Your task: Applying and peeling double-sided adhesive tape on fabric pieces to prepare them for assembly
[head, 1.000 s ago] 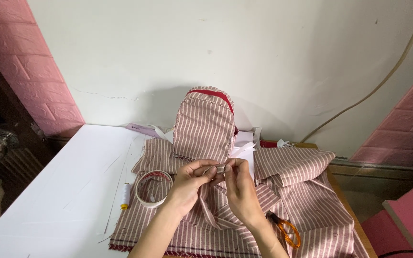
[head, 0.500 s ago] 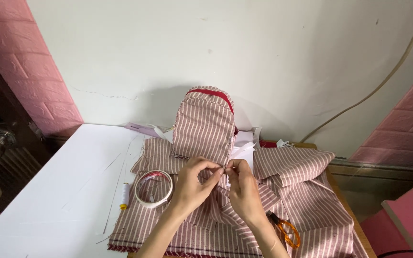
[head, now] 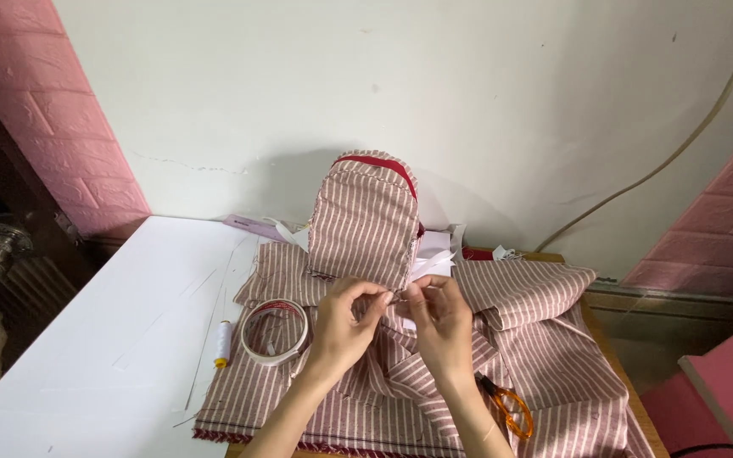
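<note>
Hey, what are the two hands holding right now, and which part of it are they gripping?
Both the left hand and right hand pinch the bottom edge of the upright red-and-white striped fabric pouch between fingertips. Whether they also hold a needle cannot be told.

Both hands are raised together, left hand [head: 345,322] and right hand [head: 441,321] pinched fingertip to fingertip, forearms angled inward.

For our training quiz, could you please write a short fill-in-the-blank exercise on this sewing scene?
1. Both hands, the left hand and the right hand, pinch the bottom edge of a small ____ bag.
2. The tape roll lies to the ____ of the hands.
3. The scissors have ____ handles.
4. The thread spool rests on the ____ table.

Missing words: striped; left; orange; white
</note>
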